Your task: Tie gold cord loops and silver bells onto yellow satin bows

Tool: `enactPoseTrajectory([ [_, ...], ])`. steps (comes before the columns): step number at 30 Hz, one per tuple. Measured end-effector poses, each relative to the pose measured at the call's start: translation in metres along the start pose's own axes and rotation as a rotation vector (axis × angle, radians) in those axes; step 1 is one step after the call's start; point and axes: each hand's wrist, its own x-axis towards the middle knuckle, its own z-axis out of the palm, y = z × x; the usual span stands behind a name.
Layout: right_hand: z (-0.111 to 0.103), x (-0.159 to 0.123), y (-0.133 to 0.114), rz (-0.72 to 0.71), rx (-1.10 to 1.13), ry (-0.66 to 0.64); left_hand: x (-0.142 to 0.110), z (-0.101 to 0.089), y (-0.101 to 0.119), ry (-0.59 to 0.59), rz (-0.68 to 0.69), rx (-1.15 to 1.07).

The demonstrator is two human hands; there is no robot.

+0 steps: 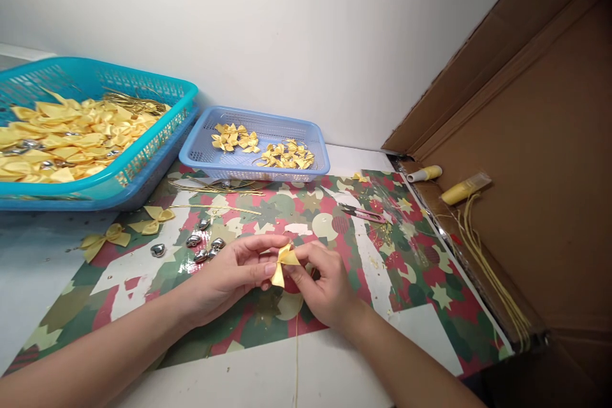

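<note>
Between my two hands, above the patterned sheet, is a yellow ribbon bow [283, 262]. My left hand [243, 268] pinches its left side between thumb and fingers. My right hand [322, 277] has its thumb and forefinger closed on the bow's right side. A thin gold cord [297, 357] hangs below the hands toward the front edge; its upper end is hidden by the fingers. Several silver heart-shaped beads [193, 240] lie just left of my left hand. Farther left rest two loose yellow bows [106, 240].
A turquoise basket [157, 146] of yellow bows stands back left. Beside it is a blue basket [258, 173] with smaller bow piles. Cut cords [215, 208] lie before it. Thread snips [366, 213] rest at right, near a cardboard wall [535, 140] with hanging cords [492, 280].
</note>
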Motion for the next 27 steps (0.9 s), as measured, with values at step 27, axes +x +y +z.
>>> enactPoseTrajectory([
  [27,-0.0014,0.0012,-0.0004,0.146,-0.05,0.028,0.0017,0.0005,0.0006,0.054,0.018,-0.011],
])
